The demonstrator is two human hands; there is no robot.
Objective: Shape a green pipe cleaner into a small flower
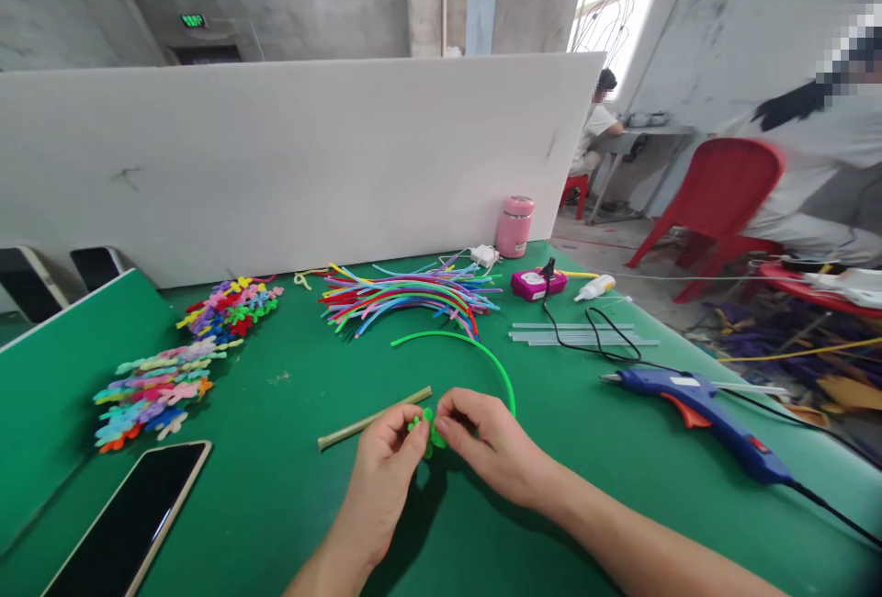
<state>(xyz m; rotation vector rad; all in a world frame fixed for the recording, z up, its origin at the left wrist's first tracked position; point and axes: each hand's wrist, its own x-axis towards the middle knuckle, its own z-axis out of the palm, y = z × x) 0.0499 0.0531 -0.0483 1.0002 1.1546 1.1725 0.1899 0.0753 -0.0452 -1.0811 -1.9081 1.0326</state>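
Note:
Over the green table, my left hand (390, 450) pinches a small bright-green looped flower (430, 436) that looks bent from chenille stem. My right hand (486, 441) is closed at the flower's other side, its thumb and forefinger pressed together on it. From behind that hand a long green chenille stem (492, 363) curves up and to the left. Whether it joins the flower is hidden by my fingers. Just beyond my left hand lies a thin tan stick (376, 418). Farther back is a bundle of multicoloured chenille stems (406, 298).
Piles of finished-looking chenille flowers (155, 386) and a phone (130, 523) lie at left. A blue glue gun (703, 404), clear glue sticks (579, 335), a black cable and a pink bottle (515, 228) are at right. A white partition (310, 165) stands behind; people sit beyond.

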